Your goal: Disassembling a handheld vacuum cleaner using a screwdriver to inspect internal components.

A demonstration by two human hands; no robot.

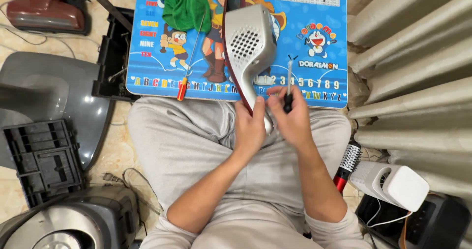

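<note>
Where hands meet, silver appliance handle [259, 104] hidden; right hand [294, 118] perhaps grips screwdriver [288, 89].

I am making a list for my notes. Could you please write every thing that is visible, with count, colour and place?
hair dryer: 1, silver with dark red edge, on the lap table, handle in the left hand
black-handled screwdriver: 1, metal shaft, in the right hand
red-handled screwdriver: 1, red and yellow handle, lying on the table's near left
cloth: 1, green, table's far side
lap table: 1, blue with cartoon pictures, over the knees
black tray: 1, floor, left
round brush: 1, red handle, floor, right
white appliance: 1, floor, lower right
left hand: 1, gripping the dryer handle
right hand: 1, holding the screwdriver
</note>
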